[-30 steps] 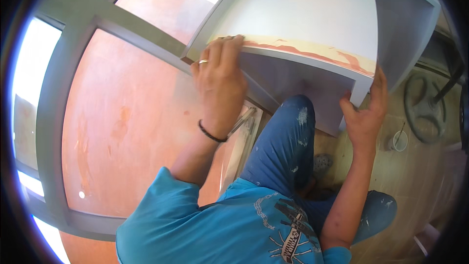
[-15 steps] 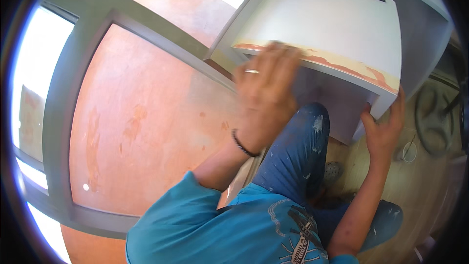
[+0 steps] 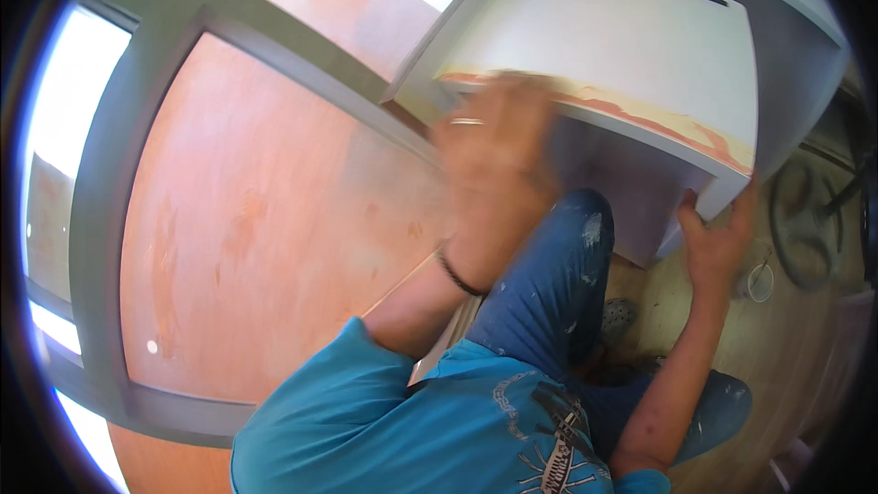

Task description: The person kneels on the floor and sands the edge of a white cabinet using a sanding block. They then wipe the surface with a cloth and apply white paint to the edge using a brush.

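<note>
A white cabinet point(image 3: 631, 59) stands before me, its near edge banded with cream and smeared with orange-brown filler point(image 3: 681, 131). My left hand point(image 3: 498, 142), wearing a ring and a dark bracelet, lies over the left part of that edge. Motion smears its fingers, and whatever may be beneath them is hidden. At the cabinet's near right corner my right hand point(image 3: 718, 242) holds on, thumb on the inner side and fingers round the outer side.
To the left is a large grey frame point(image 3: 101, 220) with orange-pink panels point(image 3: 274, 247). My paint-spotted knee point(image 3: 576, 238) is just below the cabinet's open underside. On the floor at right are a small white container point(image 3: 761, 282) and a dark round-looped object point(image 3: 805, 229).
My left hand has shifted slightly left along the smeared edge and is more blurred. My right hand keeps its hold on the corner. The whole view has tilted a little.
</note>
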{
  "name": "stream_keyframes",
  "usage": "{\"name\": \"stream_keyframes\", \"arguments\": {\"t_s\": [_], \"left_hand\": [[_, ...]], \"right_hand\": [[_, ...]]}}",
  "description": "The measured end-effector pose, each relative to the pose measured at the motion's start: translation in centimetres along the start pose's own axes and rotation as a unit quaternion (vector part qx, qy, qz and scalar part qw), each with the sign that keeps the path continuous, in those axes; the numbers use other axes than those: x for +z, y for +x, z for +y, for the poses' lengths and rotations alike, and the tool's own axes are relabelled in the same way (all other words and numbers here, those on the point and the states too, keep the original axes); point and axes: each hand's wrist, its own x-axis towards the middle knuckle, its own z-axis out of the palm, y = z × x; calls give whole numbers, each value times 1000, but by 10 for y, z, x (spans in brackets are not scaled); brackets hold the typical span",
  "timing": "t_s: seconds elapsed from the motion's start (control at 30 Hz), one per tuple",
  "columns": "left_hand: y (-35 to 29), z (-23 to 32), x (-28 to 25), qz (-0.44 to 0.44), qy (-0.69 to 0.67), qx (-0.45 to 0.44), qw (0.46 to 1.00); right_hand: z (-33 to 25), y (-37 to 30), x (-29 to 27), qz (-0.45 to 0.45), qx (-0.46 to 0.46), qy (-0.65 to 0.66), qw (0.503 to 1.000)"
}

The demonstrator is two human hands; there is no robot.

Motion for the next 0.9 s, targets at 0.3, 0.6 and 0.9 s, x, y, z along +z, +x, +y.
{"name": "stream_keyframes", "arguments": {"t_s": [0.3,0.6,0.9], "left_hand": [[-2,-13,3,-5,48,-41,998],[1,-33,-5,-38,14,-87,995],[5,-43,-2,-20,-1,-49,999]], "right_hand": [[-4,2,-2,-10,17,11,1000],[-15,9,0,-9,-13,-32,999],[-12,8,-6,-16,-29,-56,998]]}}
